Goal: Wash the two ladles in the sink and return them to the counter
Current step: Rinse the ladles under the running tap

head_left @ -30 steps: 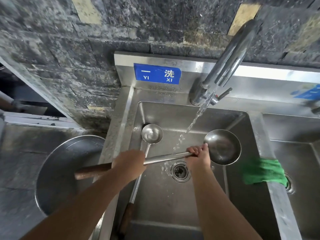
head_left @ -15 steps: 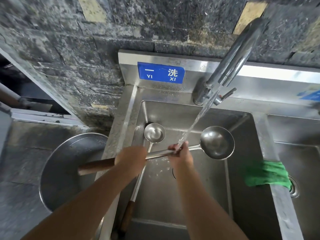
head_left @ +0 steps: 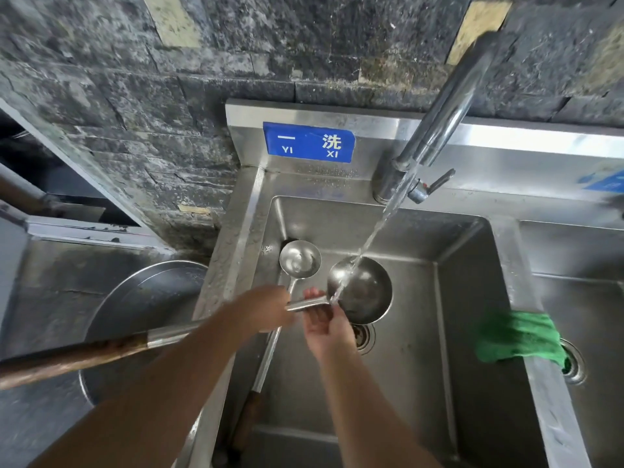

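Rinsing is in hand mid-frame: left hand (head_left: 266, 312) grips the large ladle (head_left: 359, 292) by its handle, right hand (head_left: 324, 320) curls round its shaft, bowl under the stream (head_left: 374, 231); next, probably the small ladle (head_left: 300, 258) lying in the sink (head_left: 472, 292).

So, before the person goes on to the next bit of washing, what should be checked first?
1. The water stream lands in the big ladle: ok.
2. The left hand grips its handle: ok.
3. The right hand curls its fingers round the shaft beside the bowl: ok.
4. The small ladle lies in the sink, within reach: ok.
5. The big ladle is rinsed clean: cannot tell.
6. The green cloth sits on the divider, out of the water: ok.
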{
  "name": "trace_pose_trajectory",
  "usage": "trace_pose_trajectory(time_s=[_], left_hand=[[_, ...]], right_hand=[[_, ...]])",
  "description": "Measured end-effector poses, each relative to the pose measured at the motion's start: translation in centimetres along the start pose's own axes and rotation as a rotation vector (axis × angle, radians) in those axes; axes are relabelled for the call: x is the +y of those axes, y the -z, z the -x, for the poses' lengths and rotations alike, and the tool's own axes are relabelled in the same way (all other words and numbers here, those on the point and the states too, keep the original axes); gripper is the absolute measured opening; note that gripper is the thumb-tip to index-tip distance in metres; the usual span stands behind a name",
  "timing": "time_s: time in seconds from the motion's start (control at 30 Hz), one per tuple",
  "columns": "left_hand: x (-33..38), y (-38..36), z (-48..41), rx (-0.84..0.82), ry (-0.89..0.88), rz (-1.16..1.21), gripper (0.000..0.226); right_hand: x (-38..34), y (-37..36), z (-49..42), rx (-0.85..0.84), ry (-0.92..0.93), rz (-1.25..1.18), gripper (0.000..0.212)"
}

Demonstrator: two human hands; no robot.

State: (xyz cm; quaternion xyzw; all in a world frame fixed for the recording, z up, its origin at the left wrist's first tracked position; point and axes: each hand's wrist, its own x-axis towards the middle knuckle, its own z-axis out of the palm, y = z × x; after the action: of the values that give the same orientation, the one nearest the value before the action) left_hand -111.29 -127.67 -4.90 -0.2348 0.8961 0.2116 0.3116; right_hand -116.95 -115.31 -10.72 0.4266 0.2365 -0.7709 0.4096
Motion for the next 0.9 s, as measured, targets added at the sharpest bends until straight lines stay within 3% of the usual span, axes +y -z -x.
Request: trace_pose_trajectory(time_s=[0.17, 0.37, 0.53, 0.73, 0.9], left_hand=[[3.2, 0.3, -1.8, 0.013, 0.098, 0.103, 0.041], [3.5, -0.8, -2.7, 0.107, 0.027, 0.039, 0.034], [2.6, 0.3, -1.7, 0.196, 0.015, -0.044, 0.032], [2.1, 0.4, -1.4, 0.221, 0.012, -0.194, 0.033], [2.3, 0.0, -1.2, 0.269, -0.029, -0.352, 0.035]], right_hand=[[1.8, 0.5, 1.5, -0.014, -0.092, 0.113, 0.033], [-2.5, 2.9, -0.1, 0.008, -0.108, 0.461, 0.030], [-7.1, 2.8, -1.1, 0.079, -0.097, 0.994, 0.030], [-11.8, -0.1, -1.0, -0.002, 0.028, 1.795, 0.028], [-13.9, -3.8, -0.7, -0.099, -0.012, 2.360, 0.026]])
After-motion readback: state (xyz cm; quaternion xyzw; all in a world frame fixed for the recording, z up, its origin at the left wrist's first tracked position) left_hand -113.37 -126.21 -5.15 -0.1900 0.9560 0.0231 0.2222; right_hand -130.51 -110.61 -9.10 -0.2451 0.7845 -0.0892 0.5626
